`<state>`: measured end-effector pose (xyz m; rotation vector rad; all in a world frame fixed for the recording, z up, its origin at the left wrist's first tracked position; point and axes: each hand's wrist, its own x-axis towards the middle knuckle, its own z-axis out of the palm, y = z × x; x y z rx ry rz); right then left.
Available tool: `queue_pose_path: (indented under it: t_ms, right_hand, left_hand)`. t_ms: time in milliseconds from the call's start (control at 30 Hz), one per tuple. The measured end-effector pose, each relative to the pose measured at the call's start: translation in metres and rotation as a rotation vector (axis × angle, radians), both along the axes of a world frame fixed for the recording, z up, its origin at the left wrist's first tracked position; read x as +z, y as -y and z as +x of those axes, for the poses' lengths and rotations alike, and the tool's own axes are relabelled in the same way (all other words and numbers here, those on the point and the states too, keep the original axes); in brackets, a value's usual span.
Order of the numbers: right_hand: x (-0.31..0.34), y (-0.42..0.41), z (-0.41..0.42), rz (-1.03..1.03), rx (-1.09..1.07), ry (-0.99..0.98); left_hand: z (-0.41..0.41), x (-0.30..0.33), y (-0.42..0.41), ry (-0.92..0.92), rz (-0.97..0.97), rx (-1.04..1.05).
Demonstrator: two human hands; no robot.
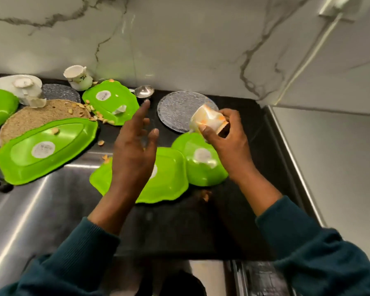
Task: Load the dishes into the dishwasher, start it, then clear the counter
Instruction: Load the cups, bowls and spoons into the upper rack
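Holding a small white cup with orange marks (209, 119) tipped on its side, the right hand (226, 137) curls its fingers and thumb round it. The left hand (135, 146) hangs beside it with fingers spread and relaxed, gripping nothing.

Judging by the clutter, the loading has hardly begun: no dishwasher shows, and the dark counter (179, 227) carries nearly everything. Under the right hand lies an upturned green plastic bowl (201, 165), touching a scalloped green plastic plate (167, 180) beneath the left wrist. Beyond the cup sits a round grey speckled plate (175, 107). Past the left fingertips lie a metal spoon (144, 91) and another upturned green dish (111, 101); further left, a long green tray (47, 150), a round woven mat (36, 116), scattered shells, perhaps pistachio (90, 110), and two white cups (78, 76).
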<state>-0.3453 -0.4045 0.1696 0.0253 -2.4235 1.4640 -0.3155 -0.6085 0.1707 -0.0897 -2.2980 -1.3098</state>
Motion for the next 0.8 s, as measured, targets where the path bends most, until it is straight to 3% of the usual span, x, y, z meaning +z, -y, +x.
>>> queue_pose_path:
  t_ms: [100,233,400,800]
  right_hand:
    - [0.000,-0.037,0.056,-0.017,-0.006,0.014]
    - [0.005,-0.080,0.129,-0.091,-0.057,0.024]
    - [0.003,-0.110,0.211,-0.114,-0.135,0.062]
    - [-0.070,-0.108,0.429,-0.191,-0.419,0.180]
  left_hand:
    - [0.039,0.005,-0.034,-0.037,-0.163,-0.023]
    - [0.096,0.016,-0.084,0.107,-0.091,-0.154]
    - [0.159,0.016,-0.116,0.050,-0.087,-0.303]
    - [0.300,-0.048,-0.155,0.241,-0.142,-0.665]
